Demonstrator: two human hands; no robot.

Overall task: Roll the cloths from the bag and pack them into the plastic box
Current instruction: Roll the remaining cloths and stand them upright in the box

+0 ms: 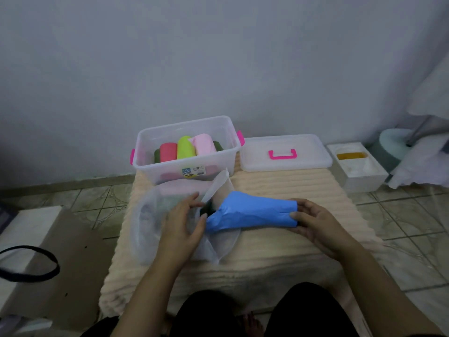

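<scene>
Hiding inside translucent bag [155,222], dim cloths, blue cloth [252,212] half out

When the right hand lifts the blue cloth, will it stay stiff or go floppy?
Probably floppy: the blue cloth is creased and narrows where the right hand grips it. It likely weighs little. Its other end lies at the mouth of the plastic bag, so it may drag there.

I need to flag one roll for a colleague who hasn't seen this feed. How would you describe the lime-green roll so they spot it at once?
Find the clear plastic box with pink latches at the far end of the cream mat. Several rolled cloths lie side by side inside it. The lime-green roll sits in the middle, between the red roll and the pale pink roll, and is the brightest.
</scene>
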